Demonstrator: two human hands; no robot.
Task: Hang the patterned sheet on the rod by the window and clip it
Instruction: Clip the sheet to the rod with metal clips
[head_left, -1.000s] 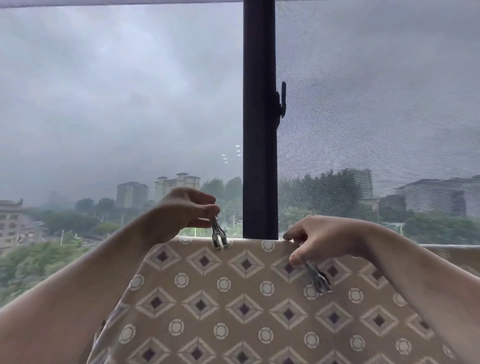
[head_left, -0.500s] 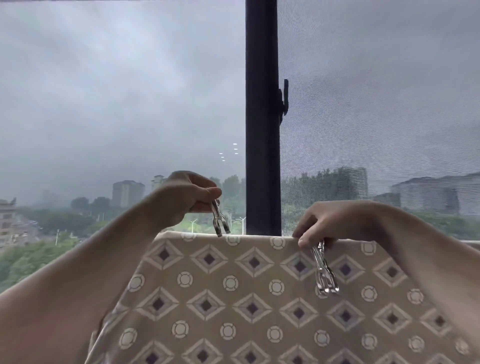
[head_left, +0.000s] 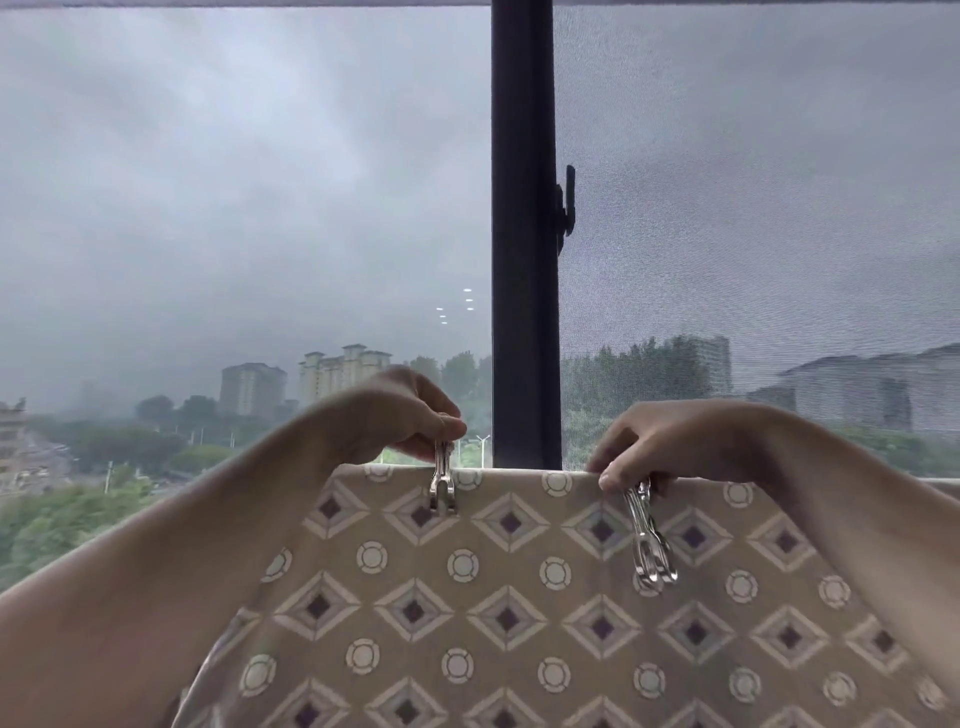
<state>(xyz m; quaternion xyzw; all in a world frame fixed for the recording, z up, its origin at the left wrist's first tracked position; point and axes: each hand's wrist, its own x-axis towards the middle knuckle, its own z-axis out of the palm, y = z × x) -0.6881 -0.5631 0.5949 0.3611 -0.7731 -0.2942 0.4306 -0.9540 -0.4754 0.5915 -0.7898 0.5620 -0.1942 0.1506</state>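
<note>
patterned sheet (head_left: 519, 623): nearest the camera, filling the frame from 4 to 8 o'clock; it drapes over the rod with its fold along the top edge, so the hanging part of the task looks done and the clipping is in hand.

spare clips (head_left: 652, 540): a small bunch of metal clips dangling against the cloth at about 4 o'clock from centre, hanging from the right hand; kept there, I judge, as a ready supply for the next spots along the fold.

right hand (head_left: 670, 441): its fingers curl over the fold at about 3 o'clock, grasping the spare clips; it probably also steadies the cloth so it does not slide off.

left hand (head_left: 400, 415): just left of centre, its fingers pinching the top of one metal clip (head_left: 442, 483), squeezing the handles.

clip placement: the metal clip stands upright with its lower end over the sheet's fold at 6 o'clock from the left hand; whether it already bites is hard to tell.

rod (head_left: 943, 482): hidden under the cloth, only a pale stretch showing at the far right.

window frame (head_left: 524, 234): dark upright post beyond, at 12 o'clock, with a latch (head_left: 566, 208) on its right side.

outside: grey sky and distant buildings.
</note>
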